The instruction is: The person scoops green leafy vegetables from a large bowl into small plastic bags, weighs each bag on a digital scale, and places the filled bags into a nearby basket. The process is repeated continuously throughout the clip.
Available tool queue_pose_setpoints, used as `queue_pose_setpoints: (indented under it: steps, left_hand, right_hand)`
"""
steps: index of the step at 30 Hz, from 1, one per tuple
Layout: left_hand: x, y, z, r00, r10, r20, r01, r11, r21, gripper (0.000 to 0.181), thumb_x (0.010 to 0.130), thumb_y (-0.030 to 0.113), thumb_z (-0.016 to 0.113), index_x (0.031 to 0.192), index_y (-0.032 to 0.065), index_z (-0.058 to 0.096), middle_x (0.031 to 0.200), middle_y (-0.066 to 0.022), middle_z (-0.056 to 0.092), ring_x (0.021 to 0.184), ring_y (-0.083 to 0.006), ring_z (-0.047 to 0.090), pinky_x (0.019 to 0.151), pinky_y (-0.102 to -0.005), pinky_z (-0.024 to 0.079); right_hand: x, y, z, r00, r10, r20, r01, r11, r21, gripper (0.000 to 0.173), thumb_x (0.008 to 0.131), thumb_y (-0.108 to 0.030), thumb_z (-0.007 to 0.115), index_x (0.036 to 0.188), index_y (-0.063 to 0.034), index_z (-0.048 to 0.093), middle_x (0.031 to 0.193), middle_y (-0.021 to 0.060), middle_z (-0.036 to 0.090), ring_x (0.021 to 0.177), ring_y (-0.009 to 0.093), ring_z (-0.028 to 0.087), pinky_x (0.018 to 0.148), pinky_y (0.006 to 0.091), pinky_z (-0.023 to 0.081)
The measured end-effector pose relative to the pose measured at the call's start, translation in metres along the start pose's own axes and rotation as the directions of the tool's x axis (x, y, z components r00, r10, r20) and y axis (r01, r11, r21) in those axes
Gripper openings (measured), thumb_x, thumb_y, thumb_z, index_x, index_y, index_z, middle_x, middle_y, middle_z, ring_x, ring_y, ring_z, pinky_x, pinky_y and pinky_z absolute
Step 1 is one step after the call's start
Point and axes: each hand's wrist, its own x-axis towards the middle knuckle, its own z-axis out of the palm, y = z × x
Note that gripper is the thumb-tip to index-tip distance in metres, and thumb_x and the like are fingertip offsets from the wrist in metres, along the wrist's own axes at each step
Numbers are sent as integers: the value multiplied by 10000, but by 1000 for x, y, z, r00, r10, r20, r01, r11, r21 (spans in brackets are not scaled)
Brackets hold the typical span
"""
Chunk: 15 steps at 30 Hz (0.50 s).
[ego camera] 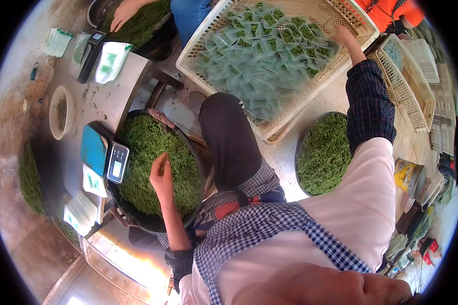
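My left hand [162, 176] hovers over a black tub [197, 162] filled with small green plant bits [145, 141]. Its fingertips and thumb are drawn close together; whether a few bits lie between them is too small to see. Far to the right, my right hand [344, 35] reaches inside the right wall of a large off-white plastic crate [316, 89]. Blur around its fingertips hides whether it holds anything. Many small clear plastic bags of green bits [267, 57] lie heaped in that crate. A digital scale [118, 162] with a blue tray [93, 149] stands beside the tub.
A white table [99, 103] at left carries a pale bowl [62, 112], bag packs [112, 63] and a second scale [91, 53]. Another person's hand [124, 15] rests over a second tub. Another green-filled tub [322, 156] and stacked crates [408, 87] stand at right.
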Motion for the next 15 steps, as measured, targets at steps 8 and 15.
queue_pose_setpoints:
  steps: [8, 15]
  left_hand:
    - [-6, -9, -3, 999, -38, 14, 38, 999, -14, 228, 890, 40, 546, 1101, -28, 599, 1066, -87, 616, 1017, -156, 567, 896, -278, 443]
    - [-25, -30, -17, 988, -100, -115, 78, 981, -180, 210, 882, 32, 560, 1075, -23, 620, 1044, -74, 634, 945, -109, 570, 813, -232, 452]
  right_hand:
    - [-48, -36, -6, 994, -46, 95, 42, 998, 36, 374, 777, -274, 596, 1020, 9, 566, 918, 198, 643, 829, 327, 632, 716, 430, 482]
    - [-8, -20, -4, 941, 138, 309, -220, 943, 250, 340, 879, -330, 504, 843, -13, 622, 746, 127, 653, 618, 212, 629, 530, 378, 458]
